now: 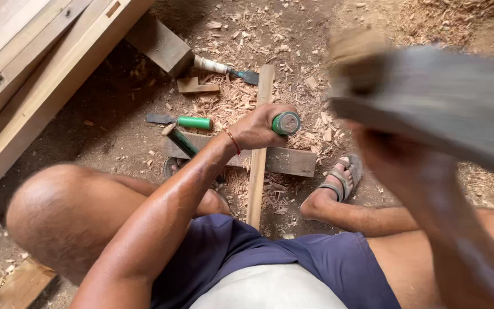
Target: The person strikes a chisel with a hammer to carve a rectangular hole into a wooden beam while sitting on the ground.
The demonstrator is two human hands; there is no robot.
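The floor (pixel 115 131) is bare brown earth, covered in the middle with many pale wood chips and shavings (pixel 241 103), and there is more sawdust at the upper right. The person sits low over it, with bare knees to both sides and a foot in a grey strap sandal (pixel 341 177) on the ground. The left hand (pixel 255 127) is closed fully around a chisel with a round green handle (pixel 286 123), which stands upright on a long narrow pale wooden strip (pixel 257 166). This strip runs from the person's lap away toward the top, and it lies across a short dark flat wooden board (pixel 290 161) on the ground. The right hand (pixel 395 166) is raised close to the camera and blurred; it grips a large grey wooden mallet (pixel 430 97), also blurred, high above the strip. On the earth left of the strip lie a second chisel with a green handle (pixel 187 122), near it a chisel with a pale cream handle (pixel 224 69), a small flat wood offcut (pixel 197 87) and a dark wooden block (pixel 161 44). Long light wooden beams (pixel 24 74) lie diagonally at the upper left
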